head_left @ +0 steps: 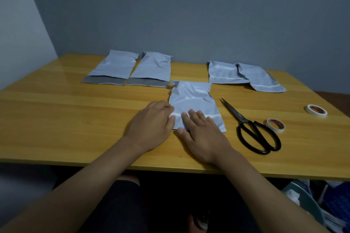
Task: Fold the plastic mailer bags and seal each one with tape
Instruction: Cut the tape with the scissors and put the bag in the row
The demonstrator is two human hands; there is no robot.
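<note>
A folded pale grey mailer bag (193, 98) lies in the middle of the wooden table (66, 115), a strip of white tape across its near flap. My right hand (200, 134) lies flat on the bag's near edge with straight fingers pressing the tape. My left hand (153, 121) is at the bag's left edge, fingers curled at the edge; whether it pinches the bag is unclear. Two unfolded mailers (115, 64) (153, 68) with dark flaps lie at the back left. Two folded, taped mailers (223, 73) (259, 77) lie at the back right.
Black scissors (251, 128) lie shut to the right of the bag, blades pointing away. Two rolls of white tape (275, 125) (316, 110) sit further right. A wall runs behind the table. A bin and clutter (310, 200) sit under the right front edge.
</note>
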